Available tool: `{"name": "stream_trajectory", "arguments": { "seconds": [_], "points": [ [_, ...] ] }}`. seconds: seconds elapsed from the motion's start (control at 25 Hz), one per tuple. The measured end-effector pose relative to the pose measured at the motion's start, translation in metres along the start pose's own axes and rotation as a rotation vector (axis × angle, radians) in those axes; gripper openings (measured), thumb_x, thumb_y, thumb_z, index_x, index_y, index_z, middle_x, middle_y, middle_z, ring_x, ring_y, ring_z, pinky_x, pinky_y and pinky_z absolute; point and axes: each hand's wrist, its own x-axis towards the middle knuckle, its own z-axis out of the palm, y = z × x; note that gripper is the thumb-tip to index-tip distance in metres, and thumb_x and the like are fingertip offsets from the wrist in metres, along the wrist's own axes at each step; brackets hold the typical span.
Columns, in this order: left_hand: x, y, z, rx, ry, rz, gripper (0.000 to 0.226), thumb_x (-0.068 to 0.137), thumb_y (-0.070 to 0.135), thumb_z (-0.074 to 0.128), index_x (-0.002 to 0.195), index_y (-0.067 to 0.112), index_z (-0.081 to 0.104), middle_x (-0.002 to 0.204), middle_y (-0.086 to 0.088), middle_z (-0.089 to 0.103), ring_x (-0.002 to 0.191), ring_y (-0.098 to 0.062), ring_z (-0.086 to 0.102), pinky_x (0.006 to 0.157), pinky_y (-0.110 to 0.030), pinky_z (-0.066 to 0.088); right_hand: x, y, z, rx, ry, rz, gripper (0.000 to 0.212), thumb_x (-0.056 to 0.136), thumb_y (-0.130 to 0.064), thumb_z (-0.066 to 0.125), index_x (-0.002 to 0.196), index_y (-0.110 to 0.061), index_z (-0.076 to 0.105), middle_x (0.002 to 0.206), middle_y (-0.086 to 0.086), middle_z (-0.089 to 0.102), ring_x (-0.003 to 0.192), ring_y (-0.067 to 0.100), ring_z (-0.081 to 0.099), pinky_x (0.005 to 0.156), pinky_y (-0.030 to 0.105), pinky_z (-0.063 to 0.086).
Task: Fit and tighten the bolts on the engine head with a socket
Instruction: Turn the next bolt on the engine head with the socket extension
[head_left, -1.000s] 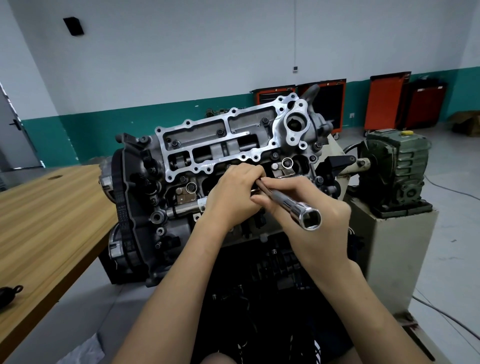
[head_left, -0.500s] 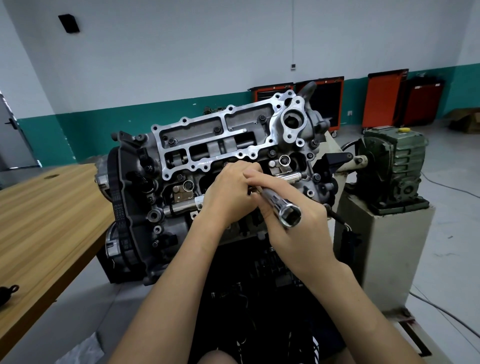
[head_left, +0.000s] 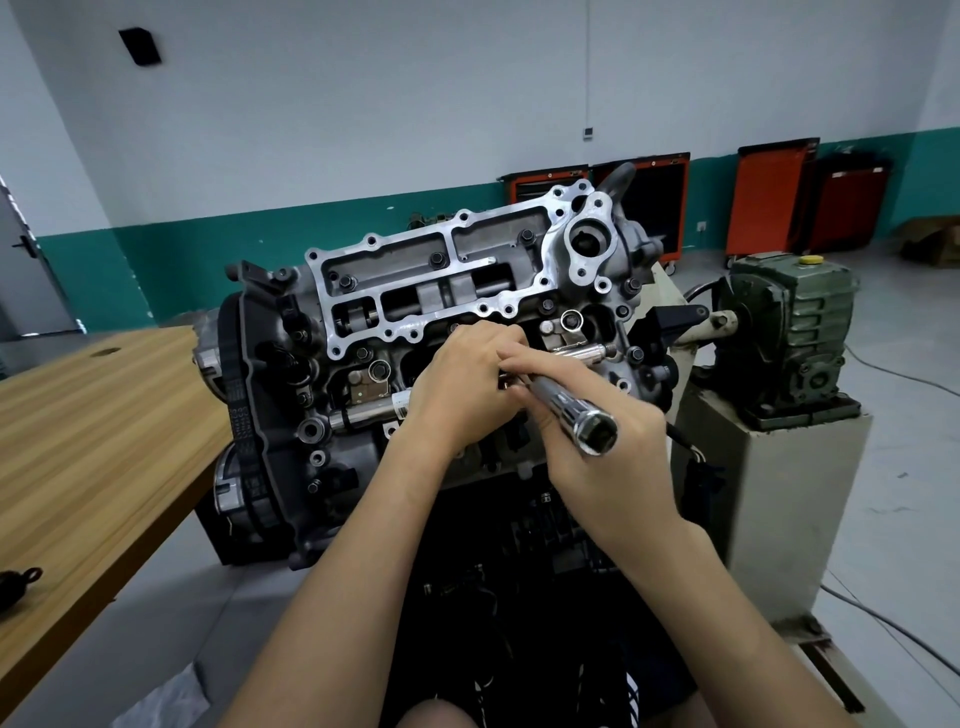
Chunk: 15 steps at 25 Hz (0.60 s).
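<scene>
While the right hand (head_left: 597, 457) has its fingers wrapped round the long chrome socket (head_left: 571, 410), hex mouth pointing back at the person and the far end tucked in by the left hand (head_left: 462, 384), I'd say this is fitting a bolt, not tightening yet. The left hand is curled up tight over the middle of the engine head (head_left: 441, 291), which sits tilted toward them on its stand, between the wooden bench (head_left: 104, 441) and the green gearbox (head_left: 795, 332). Several bolts (head_left: 438, 258) look seated in the upper frame. Next move, I reckon: start the bolt square in its hole, then flip the socket so the hex end drops on it. Honestly can't tell what the left fingers are pinching, or which hole they're over; the knuckles hide it all.
</scene>
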Motion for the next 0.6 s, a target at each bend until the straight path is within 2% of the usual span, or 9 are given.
{"name": "stream_trajectory", "arguments": {
  "seconds": [0.08,0.12,0.2,0.24,0.36,0.44,0.52,0.6],
  "points": [
    [0.0000,-0.0007,0.0009,0.035,-0.014,0.030,0.011,0.081,0.021,0.055,0.090,0.015,0.054,0.090,0.005,0.055,0.088,-0.014,0.043,0.067,-0.020,0.025,0.0025,0.0019,-0.0046,-0.008,0.063,-0.008,0.027,0.075,0.008,0.078,0.100,0.002,0.071,0.090,0.006,0.073,0.084,0.005,0.067,0.076,0.013,0.053],
    [0.0004,-0.0012,0.0009,0.043,-0.017,0.034,0.012,0.081,0.022,0.056,0.090,0.015,0.054,0.091,0.004,0.055,0.089,-0.016,0.044,0.070,-0.022,0.027,0.0033,0.0016,-0.0065,-0.002,0.093,-0.006,0.026,0.074,0.001,0.080,0.098,0.001,0.072,0.084,0.004,0.073,0.076,0.008,0.067,0.071,0.011,0.051],
    [0.0007,-0.0016,0.0005,0.043,-0.026,0.023,0.012,0.083,0.024,0.056,0.091,0.015,0.054,0.092,0.005,0.055,0.090,-0.016,0.044,0.073,-0.025,0.033,0.0037,0.0005,-0.0073,0.000,0.105,0.000,0.026,0.075,-0.008,0.081,0.097,0.000,0.072,0.083,0.004,0.073,0.068,0.016,0.068,0.065,0.020,0.053],
    [0.0011,-0.0015,0.0007,0.035,-0.034,0.010,0.011,0.083,0.023,0.055,0.091,0.016,0.054,0.092,0.005,0.054,0.091,-0.016,0.044,0.073,-0.026,0.034,0.0026,0.0002,-0.0054,-0.009,0.086,-0.006,0.026,0.076,-0.007,0.080,0.099,0.001,0.071,0.088,0.006,0.073,0.073,0.019,0.069,0.068,0.024,0.054],
    [0.0009,-0.0001,-0.0008,-0.013,-0.048,-0.040,0.010,0.083,0.021,0.053,0.093,0.017,0.055,0.091,0.008,0.053,0.092,-0.014,0.042,0.070,-0.025,0.030,-0.0016,-0.0011,0.0014,-0.015,-0.010,-0.044,0.032,0.077,0.014,0.072,0.108,0.006,0.067,0.108,0.009,0.071,0.098,0.018,0.069,0.087,0.030,0.054],
    [0.0001,0.0013,-0.0013,-0.003,-0.027,-0.005,0.011,0.084,0.021,0.051,0.092,0.015,0.055,0.092,0.004,0.055,0.091,-0.015,0.043,0.070,-0.025,0.031,0.0017,0.0022,-0.0017,-0.030,-0.003,-0.035,0.031,0.075,0.014,0.074,0.105,0.004,0.070,0.101,0.007,0.073,0.090,0.016,0.070,0.081,0.027,0.055],
    [-0.0005,0.0020,-0.0016,0.021,-0.017,0.030,0.010,0.083,0.020,0.052,0.090,0.012,0.054,0.091,0.003,0.055,0.089,-0.016,0.044,0.069,-0.024,0.028,0.0052,0.0031,-0.0054,-0.033,0.064,-0.003,0.026,0.075,0.001,0.080,0.099,-0.001,0.072,0.087,0.006,0.074,0.072,0.019,0.069,0.068,0.023,0.053],
    [-0.0005,0.0021,-0.0011,0.032,-0.015,0.028,0.010,0.083,0.021,0.053,0.088,0.013,0.054,0.089,0.004,0.055,0.089,-0.015,0.045,0.068,-0.021,0.026,0.0065,0.0009,-0.0053,0.004,0.089,0.017,0.023,0.078,-0.011,0.079,0.097,-0.002,0.072,0.084,0.006,0.073,0.069,0.022,0.068,0.065,0.025,0.052]
  ]
}}
